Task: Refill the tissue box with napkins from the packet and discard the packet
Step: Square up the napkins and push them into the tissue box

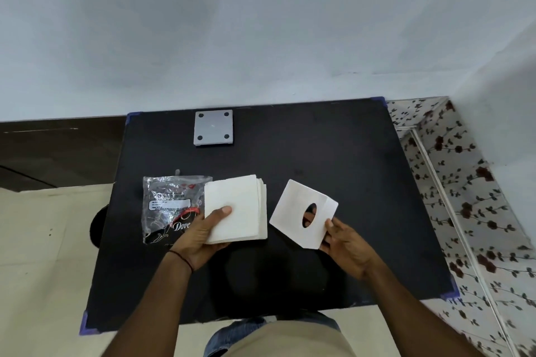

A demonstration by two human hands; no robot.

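Step in hand: the napkins [235, 209] look to be out of the packet [168, 206], and the tissue box [301, 214] is lifted, so I judge this the loading stage.
Next move calls for: bringing the stack to the box's open underside, which I cannot see from here, squaring the edges and sliding it in without fanning the sheets.
Left hand [200, 236]: palm up beneath the stack's near-left corner, thumb pressed on top, closed on the napkins; the forearm runs in from the lower left, and a dark thread circles the wrist.
Right hand [345, 243]: gripping the box by its near-right corner, tilting it; a fingertip shows through the oval hole.
Napkins: a thick white stack just left of the box, apart from it.
Packet: crumpled clear and black wrapper, left of the box beyond the napkins, lying on the black worktop [333, 153], partly overlapped by the stack.
Grey plate [213, 127]: well behind the box, near the worktop's far edge.
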